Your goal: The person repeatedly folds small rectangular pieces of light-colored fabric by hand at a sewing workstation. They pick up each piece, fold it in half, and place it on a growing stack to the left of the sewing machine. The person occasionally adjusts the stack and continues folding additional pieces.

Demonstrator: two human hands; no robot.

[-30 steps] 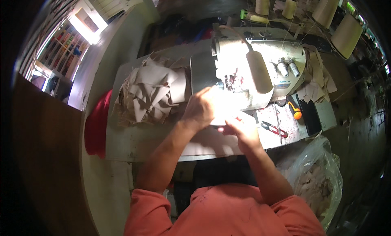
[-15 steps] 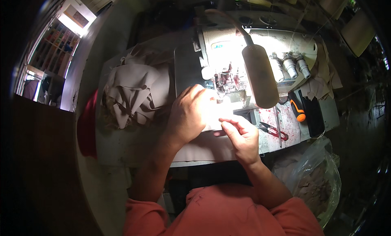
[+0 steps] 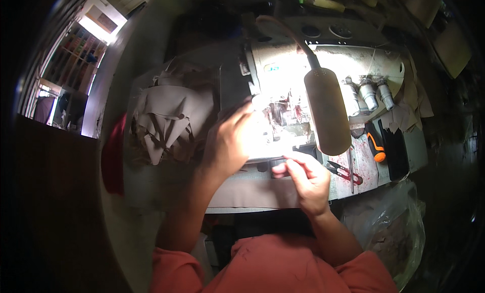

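My left hand is beside the sewing machine, its fingers stretched out toward the needle area and partly lost in glare. Nothing shows in its grasp. My right hand sits just in front of the machine, thumb and fingers pinched together; whatever they hold, if anything, is too small to make out. The bright work surface between the hands is washed out by the lamp. A strip of pinkish-beige fabric lies along the table's front edge, below both hands.
Crumpled beige fabric pieces are heaped on the left. To the right lie red-handled thread snips, tweezers, an orange-and-black-handled tool and a black flat object. A clear plastic bag of scraps hangs at lower right.
My left hand has lifted and shifted left, its fingers now pointing up beside the machine. My right hand stays pinched near the same spot. The whole view has shifted slightly.
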